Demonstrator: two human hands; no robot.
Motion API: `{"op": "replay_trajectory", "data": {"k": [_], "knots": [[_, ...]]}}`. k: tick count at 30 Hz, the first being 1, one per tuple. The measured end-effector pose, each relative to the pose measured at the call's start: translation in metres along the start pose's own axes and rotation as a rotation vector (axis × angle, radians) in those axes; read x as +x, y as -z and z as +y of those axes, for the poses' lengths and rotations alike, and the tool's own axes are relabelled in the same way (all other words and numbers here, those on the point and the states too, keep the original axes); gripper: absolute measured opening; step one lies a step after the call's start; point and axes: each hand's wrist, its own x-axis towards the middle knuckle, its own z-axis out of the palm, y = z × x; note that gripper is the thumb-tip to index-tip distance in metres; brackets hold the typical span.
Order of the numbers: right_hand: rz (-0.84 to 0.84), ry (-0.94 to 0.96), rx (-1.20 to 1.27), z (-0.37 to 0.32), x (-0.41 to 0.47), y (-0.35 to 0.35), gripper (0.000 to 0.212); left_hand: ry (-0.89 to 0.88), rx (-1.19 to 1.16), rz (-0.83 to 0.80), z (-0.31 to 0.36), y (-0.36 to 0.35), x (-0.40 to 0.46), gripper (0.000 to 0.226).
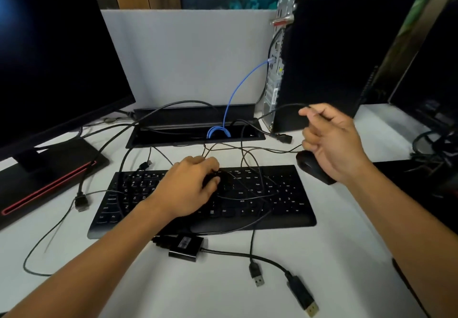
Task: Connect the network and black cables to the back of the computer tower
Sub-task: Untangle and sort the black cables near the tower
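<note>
The black computer tower (342, 54) stands at the back right, its metal rear panel (276, 69) facing left. A blue network cable (238, 89) is plugged into that panel and runs down into the desk's cable slot (195, 134). My right hand (332, 141) is raised in front of the tower's base and pinches a thin black cable (285, 108) between thumb and fingers. My left hand (190, 188) rests on the keyboard (272, 203), fingers curled round a dark cable end among tangled black wires.
A monitor (54, 57) on a red-trimmed stand fills the left. A black mouse (309, 166) lies under my right hand. Loose on the desk: a power plug (283, 137), an adapter box (184, 247), a USB plug (257, 276), a DisplayPort plug (303, 298), an HDMI plug (81, 202).
</note>
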Motion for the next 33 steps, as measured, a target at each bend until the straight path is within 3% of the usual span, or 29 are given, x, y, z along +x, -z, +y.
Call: {"op": "replay_trajectory", "data": {"k": [2,6,8,10,11,13,16,18,20,23,28,33], "knots": [[-0.132,0.008,-0.123,0.002,-0.005,-0.005,0.018,0.047,-0.065,0.060,-0.001,-0.004,0.001,0.043],[-0.528,0.201,-0.656,-0.003,-0.025,-0.031,0.019,0.005,-0.406,0.113,0.017,0.004,0.009,0.098],[-0.603,0.357,-0.900,-0.003,-0.031,-0.041,0.023,-0.107,-0.365,0.129,0.025,0.005,0.012,0.079],[-0.562,0.411,-0.926,-0.004,-0.029,-0.041,0.024,-0.183,-0.173,0.105,0.022,0.001,0.015,0.030],[-0.514,0.393,-0.884,-0.005,-0.025,-0.036,0.020,-0.180,-0.092,0.057,0.016,0.000,0.017,0.027],[-0.375,0.323,-0.878,0.002,-0.014,-0.017,0.015,-0.115,-0.002,-0.009,0.002,-0.003,0.015,0.035],[-0.213,0.113,-1.234,0.025,0.004,0.018,0.029,0.100,0.177,-0.061,-0.020,0.001,0.009,0.028],[-0.219,-0.122,-1.457,0.038,0.008,0.037,0.046,0.229,0.219,-0.076,-0.028,0.005,0.006,0.021],[-0.257,-0.258,-1.525,0.044,0.007,0.045,0.059,0.309,0.193,-0.077,-0.031,0.008,0.006,0.012],[-0.278,-0.249,-1.480,0.047,0.009,0.049,0.061,0.373,0.170,-0.096,-0.032,0.013,0.008,0.007],[-0.250,-0.197,-1.425,0.050,0.010,0.048,0.046,0.375,0.012,-0.249,-0.026,0.028,0.011,0.034],[-0.179,-0.351,-1.364,0.048,0.019,0.052,0.072,0.244,-0.057,-0.294,-0.011,0.033,0.009,0.040]]}}
